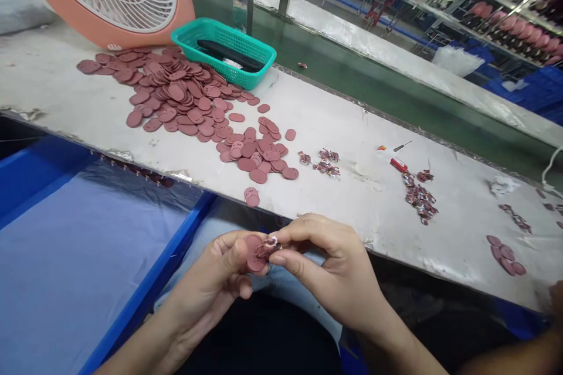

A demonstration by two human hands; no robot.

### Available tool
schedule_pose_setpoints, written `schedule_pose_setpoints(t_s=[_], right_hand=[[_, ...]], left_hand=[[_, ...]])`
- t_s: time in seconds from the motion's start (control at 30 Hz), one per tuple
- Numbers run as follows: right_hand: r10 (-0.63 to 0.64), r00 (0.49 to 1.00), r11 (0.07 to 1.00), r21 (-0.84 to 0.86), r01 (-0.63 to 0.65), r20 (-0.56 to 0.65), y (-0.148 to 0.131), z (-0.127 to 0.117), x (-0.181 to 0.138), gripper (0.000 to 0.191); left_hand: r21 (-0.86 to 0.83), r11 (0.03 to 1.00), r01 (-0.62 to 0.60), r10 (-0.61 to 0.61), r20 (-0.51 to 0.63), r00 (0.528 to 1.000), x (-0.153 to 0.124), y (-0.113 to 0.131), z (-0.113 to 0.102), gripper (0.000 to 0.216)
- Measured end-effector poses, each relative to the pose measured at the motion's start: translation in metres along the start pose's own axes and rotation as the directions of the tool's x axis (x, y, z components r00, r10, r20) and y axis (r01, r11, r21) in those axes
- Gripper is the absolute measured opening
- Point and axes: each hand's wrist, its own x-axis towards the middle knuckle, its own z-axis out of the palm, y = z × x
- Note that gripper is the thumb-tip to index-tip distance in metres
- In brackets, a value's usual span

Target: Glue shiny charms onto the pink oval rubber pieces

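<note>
My left hand [224, 272] pinches a flat, oval, reddish-brown base [253, 253] between thumb and fingers. With thumb and forefinger, my right hand [328, 263] grips a small brown-and-white figurine [270, 245], which meets the base's right side. How far the two are joined is hidden by their small size and my fingers. Both hands are above my lap, just off the table's near edge. Closest to them on the table is a small stack of oval bases [251, 196]. Beyond it lie a larger pile of bases [185, 91] and several loose figurines [326, 169].
A green basket [224, 73] with dark items stands beside an orange fan [114, 0]. Farther right are a red box [398, 164], a small pointed tool [402, 146] and a figurine cluster [421, 199]. A blue tray [97, 263] sits at left below the table. Another person's arm [523, 345] enters at right.
</note>
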Motion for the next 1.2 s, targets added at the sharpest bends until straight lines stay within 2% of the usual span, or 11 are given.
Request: schedule_pose_setpoints(t_s=[0.47,0.63,0.8,1.2], right_hand=[[-0.139,0.980,0.974,-0.157,0.161,0.141,-0.009,-0.010,0.005,0.004],[-0.150,0.968,0.963,-0.193,0.190,0.202,-0.012,-0.011,0.005,0.006],[-0.180,0.962,0.950,-0.216,0.225,0.207,-0.011,-0.008,0.005,0.006],[-0.207,0.960,0.947,-0.208,0.245,0.189,-0.002,-0.001,0.003,0.008]], left_hand=[[-0.053,0.996,0.065,-0.064,0.026,0.998,0.000,-0.004,-0.002,0.037],[-0.056,0.995,0.081,-0.080,0.027,0.996,0.002,-0.004,-0.001,0.027],[-0.106,0.989,0.104,-0.106,-0.010,0.994,0.001,-0.004,-0.001,0.036],[-0.149,0.979,0.142,-0.157,-0.090,0.983,0.001,-0.006,-0.002,0.039]])
